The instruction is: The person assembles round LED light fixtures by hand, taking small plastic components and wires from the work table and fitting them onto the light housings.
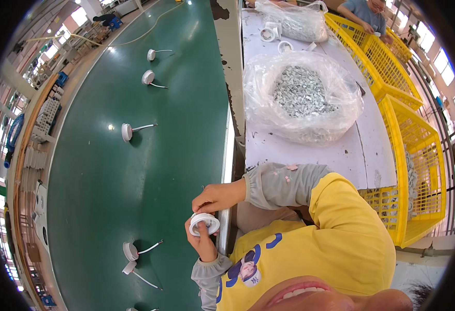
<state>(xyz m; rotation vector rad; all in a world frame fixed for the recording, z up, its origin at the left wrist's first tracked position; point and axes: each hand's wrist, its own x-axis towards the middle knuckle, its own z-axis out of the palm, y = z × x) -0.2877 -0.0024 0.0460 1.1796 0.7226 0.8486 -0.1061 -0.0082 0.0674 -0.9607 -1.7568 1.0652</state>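
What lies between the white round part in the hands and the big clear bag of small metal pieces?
In the head view, the person's grey sleeve and a bare stretch of white tabletop separate the white round part from the bag.

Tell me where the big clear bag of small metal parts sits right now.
In the head view, the big clear bag of metal parts sits upper right of centre on the white table, between the green conveyor belt and the yellow crates.

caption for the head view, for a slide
Both hands hold a white round part beside a green conveyor belt.
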